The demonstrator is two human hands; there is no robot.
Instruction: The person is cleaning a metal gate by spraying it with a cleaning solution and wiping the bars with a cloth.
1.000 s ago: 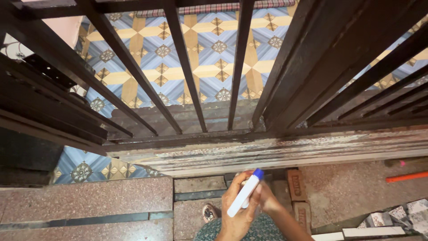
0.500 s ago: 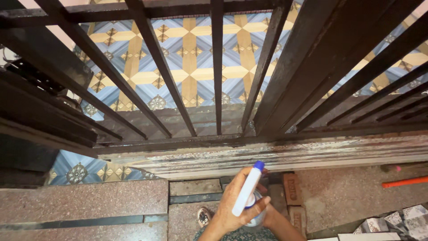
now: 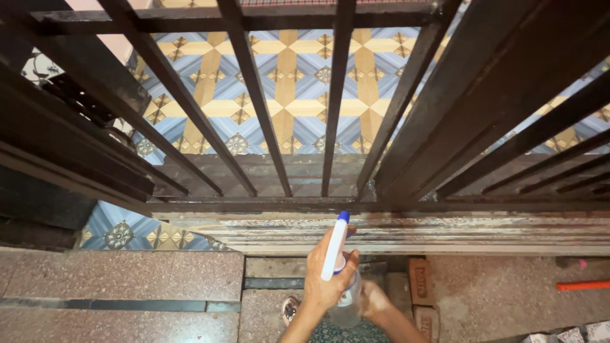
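Since earlier, bottle lifted closer to the gate rail (image 3: pixel 381 232); my left hand (image 3: pixel 327 282) clamped on spray bottle (image 3: pixel 337 254), nozzle aimed there; right hand (image 3: pixel 375 298) closed around its base, steadying.

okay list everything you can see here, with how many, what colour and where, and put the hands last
Spray bottle: one, white head with blue nozzle, clear body, bottom centre.
Metal gate: one, black bars, across the upper frame.
Gate bottom rail: one, worn and whitish, across the middle.
Patterned floor tiles: many, blue and tan, behind the bars.
Granite step: one, reddish, lower left.
Bricks: about two, red, right of the bottle.
Orange rod: one, right edge.
Left hand: gripping the sprayer head.
Right hand: by the bottle's body, partly hidden.
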